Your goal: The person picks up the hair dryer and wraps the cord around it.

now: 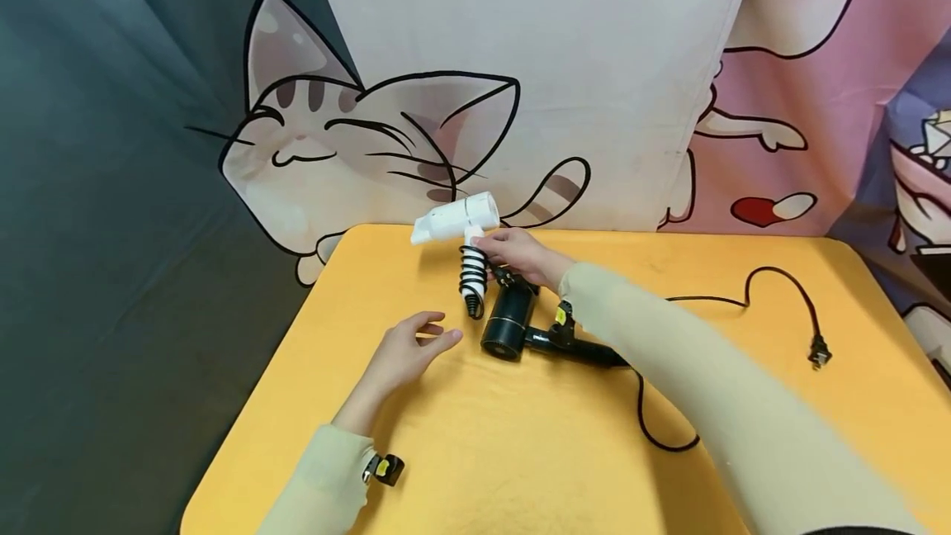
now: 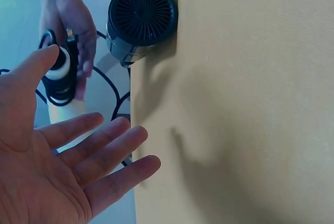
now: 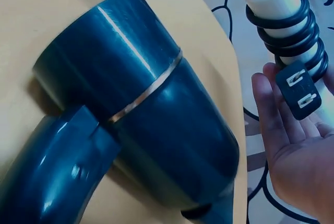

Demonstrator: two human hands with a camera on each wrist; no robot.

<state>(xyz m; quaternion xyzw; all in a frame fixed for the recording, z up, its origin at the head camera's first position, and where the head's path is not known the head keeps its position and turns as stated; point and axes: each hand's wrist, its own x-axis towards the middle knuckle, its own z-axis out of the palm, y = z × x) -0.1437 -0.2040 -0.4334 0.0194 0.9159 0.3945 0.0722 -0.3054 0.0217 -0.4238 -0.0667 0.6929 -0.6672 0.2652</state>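
Note:
Near the table's far edge, my right hand (image 1: 523, 254) grips the handle of a white hair dryer (image 1: 449, 221), its nozzle pointing left. A black cord (image 1: 473, 269) is coiled round that handle, and its two-pronged plug (image 3: 298, 91) shows against the handle in the right wrist view. My left hand (image 1: 409, 349) is held apart from the dryer, fingers loosely spread, palm bare in the left wrist view. A dark hair dryer (image 1: 513, 316) lies on the table just below my right hand, its handle reaching right, partly under the right forearm.
The yellow table (image 1: 535, 452) stands against a curtain (image 1: 579, 56) printed with a cartoon cat. From the dark dryer a black cord (image 1: 669, 446) passes behind my right sleeve. A plug (image 1: 820, 351) lies on the right side of the table.

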